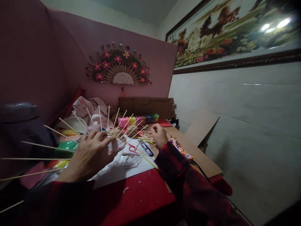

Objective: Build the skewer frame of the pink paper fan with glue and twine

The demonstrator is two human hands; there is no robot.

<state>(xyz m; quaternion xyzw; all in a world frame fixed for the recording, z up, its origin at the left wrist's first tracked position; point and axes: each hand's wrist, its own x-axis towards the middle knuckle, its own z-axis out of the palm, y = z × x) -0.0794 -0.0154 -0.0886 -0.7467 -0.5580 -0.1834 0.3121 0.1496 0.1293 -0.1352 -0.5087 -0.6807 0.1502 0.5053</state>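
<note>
My left hand (pixel 90 153) is wrapped over the base of a fan of thin wooden sticks (pixel 108 119), which spread outward on both sides of it. A pale spotted edge (pixel 118 146) of that base shows past my fingers; the rest is covered by the hand. To the right, my right hand (pixel 159 135) is closed in a pinch, level with the fan's right side. Whatever lies between its fingertips is too small to make out. Loose wooden sticks (pixel 146 135) lie behind and beside it. Blue-handled thread snips (pixel 146 148) and a red-handled tool (pixel 133 148) rest on white paper (pixel 131 164) between the hands.
A finished-looking stick fan with pink flowers (pixel 117 59) hangs on the pink panel. Behind the sticks are balls of twine (pixel 131 130) and a row of coloured clay packs (pixel 138 120). Brown cardboard (pixel 199 157) lies at right, on a red-covered table (pixel 134 196). Green packaging (pixel 67 148) sits left.
</note>
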